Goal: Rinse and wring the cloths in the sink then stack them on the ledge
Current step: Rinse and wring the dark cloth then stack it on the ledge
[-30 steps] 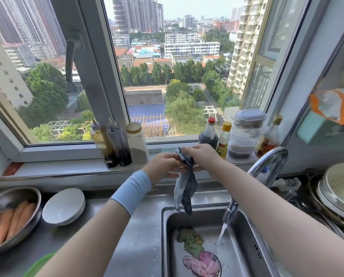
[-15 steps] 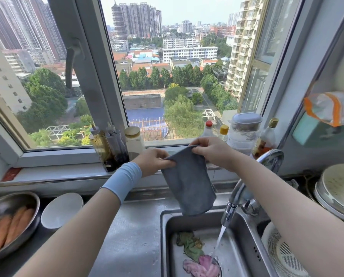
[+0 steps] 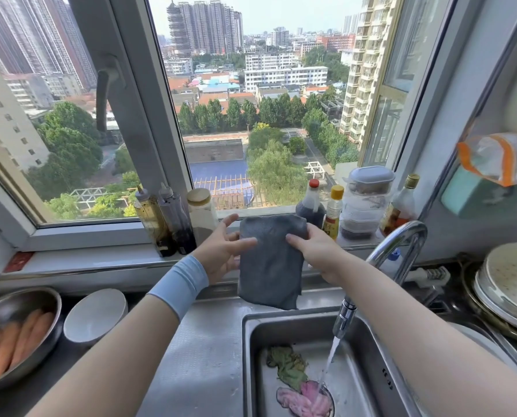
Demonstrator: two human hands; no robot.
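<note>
A grey cloth [image 3: 269, 260] lies spread on the window ledge [image 3: 85, 260], and its lower half hangs down over the ledge's front toward the sink [image 3: 249, 356]. My left hand [image 3: 221, 251] has its fingers spread and touches the cloth's left edge. On the cloth's upper right part, my right hand [image 3: 314, 251] presses with straight fingers. In the sink basin lie a crumpled green cloth [image 3: 287, 365] and a pink cloth [image 3: 305, 398]. Water runs from the tap [image 3: 401, 245] onto the pink cloth.
Sauce bottles [image 3: 164, 224] and a jar [image 3: 201, 212] stand on the ledge left of the cloth, with more bottles [image 3: 309, 203] and stacked containers [image 3: 365, 203] to its right. A white bowl [image 3: 94, 314] and a steel bowl [image 3: 16, 326] sit on the left counter. Plates [image 3: 509, 284] are stacked at right.
The grey cloth went from bunched, to held spread in the air, to laid on the ledge. Both hands let go of its top corners and now lie flat against it.
</note>
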